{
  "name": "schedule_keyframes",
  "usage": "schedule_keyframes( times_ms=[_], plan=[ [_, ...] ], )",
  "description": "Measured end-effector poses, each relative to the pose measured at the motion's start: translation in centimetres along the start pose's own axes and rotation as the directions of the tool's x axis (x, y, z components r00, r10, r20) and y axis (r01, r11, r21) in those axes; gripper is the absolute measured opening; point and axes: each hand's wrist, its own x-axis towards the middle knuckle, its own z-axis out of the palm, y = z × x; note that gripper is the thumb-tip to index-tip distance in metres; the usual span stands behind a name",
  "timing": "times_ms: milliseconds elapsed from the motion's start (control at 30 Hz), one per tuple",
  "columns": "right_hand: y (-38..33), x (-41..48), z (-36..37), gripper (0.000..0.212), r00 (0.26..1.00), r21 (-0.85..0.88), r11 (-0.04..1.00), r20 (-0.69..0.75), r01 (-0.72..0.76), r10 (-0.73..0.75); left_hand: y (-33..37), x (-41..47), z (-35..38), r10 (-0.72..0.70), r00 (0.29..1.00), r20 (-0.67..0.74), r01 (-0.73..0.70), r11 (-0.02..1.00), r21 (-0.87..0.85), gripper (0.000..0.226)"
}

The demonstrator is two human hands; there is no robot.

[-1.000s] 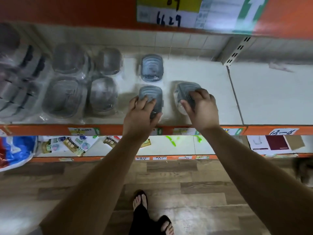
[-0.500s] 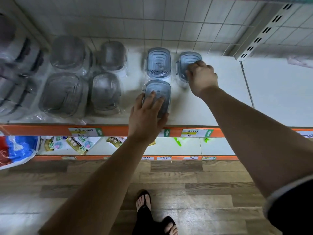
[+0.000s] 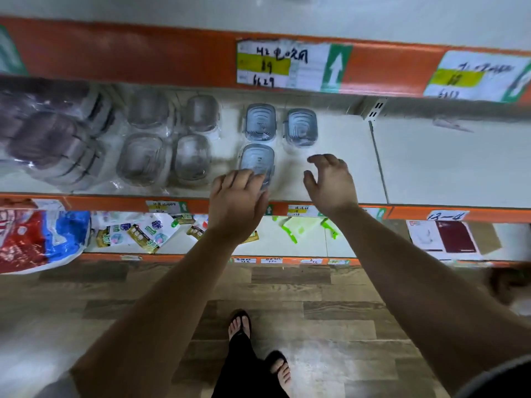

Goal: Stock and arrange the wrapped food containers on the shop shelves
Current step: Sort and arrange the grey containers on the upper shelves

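Three wrapped blue-grey lidded containers stand on the white shelf (image 3: 330, 139). Two sit side by side at the back, the back-left container (image 3: 260, 122) and the back-right container (image 3: 301, 127). The front container (image 3: 256, 159) stands just before the back-left one. My left hand (image 3: 237, 199) rests its fingers on the near edge of the front container. My right hand (image 3: 330, 182) hovers over bare shelf to the right of it, fingers loosely curved and holding nothing.
Clear wrapped containers (image 3: 143, 159) fill the shelf to the left, with a dark wrapped stack (image 3: 48, 133) at the far left. An orange upper shelf edge (image 3: 172, 58) with price labels overhangs. A shelf divider (image 3: 377, 162) runs to the right. Packets (image 3: 138, 231) lie on the lower shelf.
My right hand slid a container to the back beside the back-left one, let go of it and drew back toward the shelf front. My left hand stayed on the front container.
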Motion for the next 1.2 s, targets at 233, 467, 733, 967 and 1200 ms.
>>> schedule_keyframes(
  times_ms=[233, 467, 733, 967, 1200],
  plan=[
    [-3.9, -8.3, -8.5, 0.028, 0.986, 0.158, 0.983, -0.151, 0.094, -0.070, 3.9, -5.2, -9.5, 0.014, 0.995, -0.094, -0.009, 0.998, 0.054, 0.041],
    [-6.7, -10.4, -16.4, 0.022, 0.939, 0.228, 0.942, -0.296, 0.247, -0.174, 5.5, -5.1, -17.3, 0.068, 0.959, -0.276, -0.043, 0.994, 0.097, 0.036],
    [-8.8, -6.0, -23.3, 0.018, 0.866, 0.228, 0.902, -0.438, 0.366, -0.240, 3.7, -0.2, -23.7, 0.070, 0.935, -0.347, -0.018, 0.988, 0.150, 0.034],
    [-10.7, -0.6, -26.0, 0.030, 0.813, 0.247, 0.905, -0.560, 0.347, -0.159, 0.0, 5.1, -25.4, -0.008, 0.965, -0.260, 0.028, 0.997, 0.075, 0.045],
    [-12.2, 3.5, -25.8, 0.046, 0.842, 0.370, 0.889, -0.538, 0.269, -0.031, -3.1, 9.1, -25.4, 0.028, 0.968, -0.250, -0.002, 0.995, 0.102, 0.044]
  ],
)
